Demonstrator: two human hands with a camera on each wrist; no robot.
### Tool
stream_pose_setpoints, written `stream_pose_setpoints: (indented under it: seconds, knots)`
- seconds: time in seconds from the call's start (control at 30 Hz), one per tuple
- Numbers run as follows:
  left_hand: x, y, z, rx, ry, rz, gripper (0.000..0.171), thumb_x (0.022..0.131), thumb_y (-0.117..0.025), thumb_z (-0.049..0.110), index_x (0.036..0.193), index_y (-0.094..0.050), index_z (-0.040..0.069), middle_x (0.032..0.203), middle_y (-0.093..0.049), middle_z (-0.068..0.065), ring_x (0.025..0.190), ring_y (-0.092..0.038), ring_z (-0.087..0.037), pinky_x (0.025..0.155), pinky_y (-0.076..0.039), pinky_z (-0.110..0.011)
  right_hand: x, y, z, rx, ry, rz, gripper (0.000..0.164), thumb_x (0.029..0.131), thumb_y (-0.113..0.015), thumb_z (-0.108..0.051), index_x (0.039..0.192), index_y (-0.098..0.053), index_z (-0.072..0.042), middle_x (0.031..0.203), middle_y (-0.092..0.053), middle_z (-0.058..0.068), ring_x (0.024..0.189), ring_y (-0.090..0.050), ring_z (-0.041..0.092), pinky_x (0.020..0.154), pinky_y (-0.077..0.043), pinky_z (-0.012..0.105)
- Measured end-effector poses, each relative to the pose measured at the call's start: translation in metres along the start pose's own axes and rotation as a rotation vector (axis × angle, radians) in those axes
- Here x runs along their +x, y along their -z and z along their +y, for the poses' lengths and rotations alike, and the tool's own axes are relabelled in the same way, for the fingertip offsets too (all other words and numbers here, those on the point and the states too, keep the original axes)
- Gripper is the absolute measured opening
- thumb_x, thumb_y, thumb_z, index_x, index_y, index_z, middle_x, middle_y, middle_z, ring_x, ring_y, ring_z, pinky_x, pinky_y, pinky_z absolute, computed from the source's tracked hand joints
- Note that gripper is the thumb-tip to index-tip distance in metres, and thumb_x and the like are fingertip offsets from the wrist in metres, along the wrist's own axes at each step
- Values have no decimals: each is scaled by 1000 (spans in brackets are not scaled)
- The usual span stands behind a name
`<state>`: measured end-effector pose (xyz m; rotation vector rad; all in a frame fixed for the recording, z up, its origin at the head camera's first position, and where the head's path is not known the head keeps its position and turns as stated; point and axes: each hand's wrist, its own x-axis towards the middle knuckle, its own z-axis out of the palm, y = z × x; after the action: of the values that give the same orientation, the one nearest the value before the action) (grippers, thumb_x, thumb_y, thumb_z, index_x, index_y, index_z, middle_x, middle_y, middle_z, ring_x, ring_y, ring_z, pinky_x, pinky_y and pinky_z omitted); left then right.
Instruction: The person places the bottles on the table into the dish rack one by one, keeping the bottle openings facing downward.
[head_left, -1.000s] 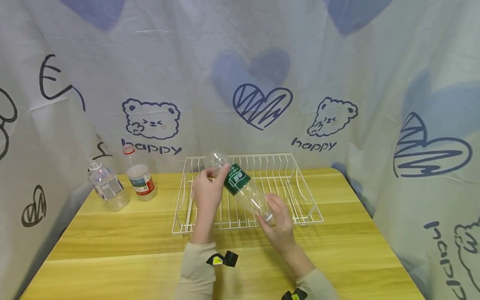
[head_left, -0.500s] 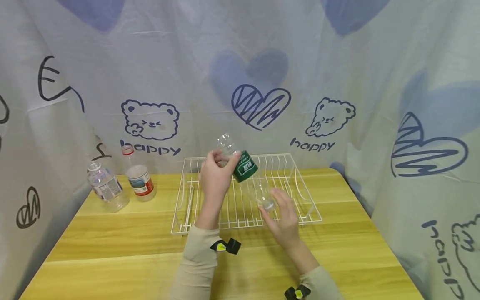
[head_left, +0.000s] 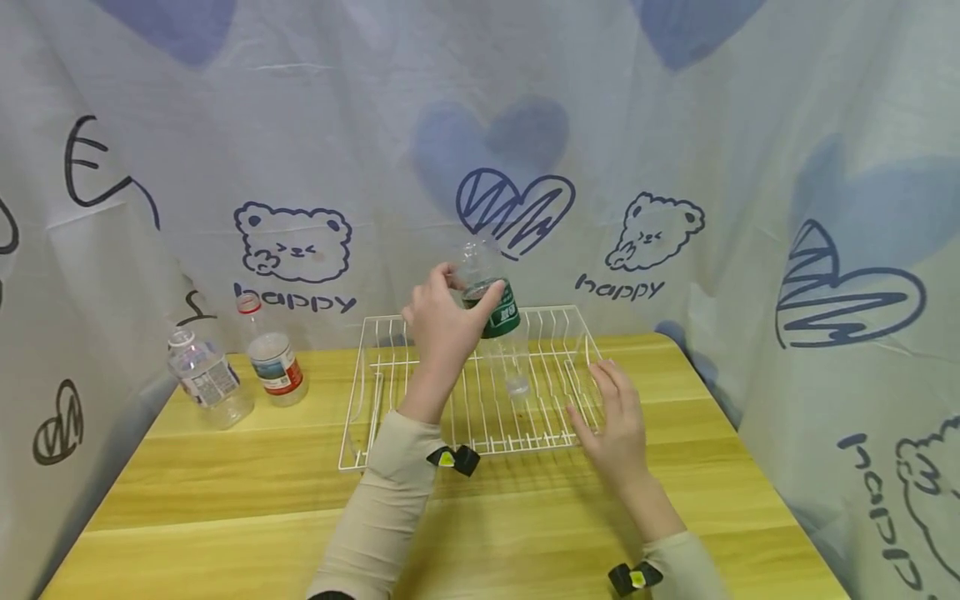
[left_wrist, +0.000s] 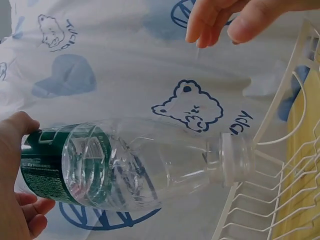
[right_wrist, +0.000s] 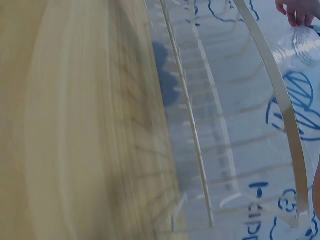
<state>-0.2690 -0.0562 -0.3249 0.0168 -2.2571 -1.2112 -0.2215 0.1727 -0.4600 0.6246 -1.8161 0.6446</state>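
Note:
A clear plastic bottle (head_left: 507,317) with a green label hangs neck down over a white wire dish rack (head_left: 525,450). My left hand (head_left: 446,327) grips it near the label, thumb on the near side. In the left wrist view the bottle (left_wrist: 150,162) shows an uncapped neck pointing towards the rack wires, apart from them. My right hand (head_left: 618,429) is off the bottle, fingers loosely spread by the rack's right front corner. The right wrist view looks along the rack frame (right_wrist: 289,112); the left hand (right_wrist: 302,10) shows at its upper right.
On the left of the wooden table (head_left: 225,500) stand two more clear bottles: one with a white-and-purple label (head_left: 213,385), one with a red ring at its neck (head_left: 276,367). A printed curtain (head_left: 405,125) closes off the back and sides.
The left hand has raised the bottle and turned it steeper, neck down. The right hand has let go of the neck end and moved right.

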Motion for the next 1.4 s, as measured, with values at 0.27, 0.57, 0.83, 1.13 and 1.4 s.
stream_pose_setpoints:
  seconds: [0.27,0.57,0.83,1.13,1.4]
  knots:
    - [9,-26,2,87,-155,40,73,78,-65,66,125,-53,12,98,-62,-4,92,-49,-23,87,-32,-46,1,16,25,-124,-223,-312,72,96,-49,-54,142,-43,2,145,-45,23,138,-37,42,114,-29,55]
    - [14,-56,1,158,-204,36,76,78,-62,69,128,-53,12,93,-60,-1,88,-48,-20,83,-34,-43,6,24,42,-199,-440,-866,78,99,-42,-52,154,-19,-1,162,-15,18,151,-12,36,121,-12,50]
    - [15,-78,-2,209,-198,9,77,79,-61,70,129,-53,12,94,-61,-1,90,-49,-21,83,-35,-42,5,23,44,-161,-506,-931,82,99,-38,-58,154,-15,-1,163,-11,18,151,-10,37,122,-12,50]
    - [18,-100,-12,288,-147,-55,80,80,-56,74,133,-51,14,102,-63,-1,95,-52,-22,85,-37,-43,3,21,46,-125,-559,-974,87,98,-35,-61,154,-13,2,163,-7,19,151,-8,38,121,-11,51]
    - [16,-118,-19,289,-95,-160,81,81,-56,72,134,-49,11,114,-61,-5,105,-51,-26,94,-36,-49,0,20,48,-111,-584,-989,87,98,-35,-61,154,-12,2,163,-7,20,151,-8,39,121,-12,53]
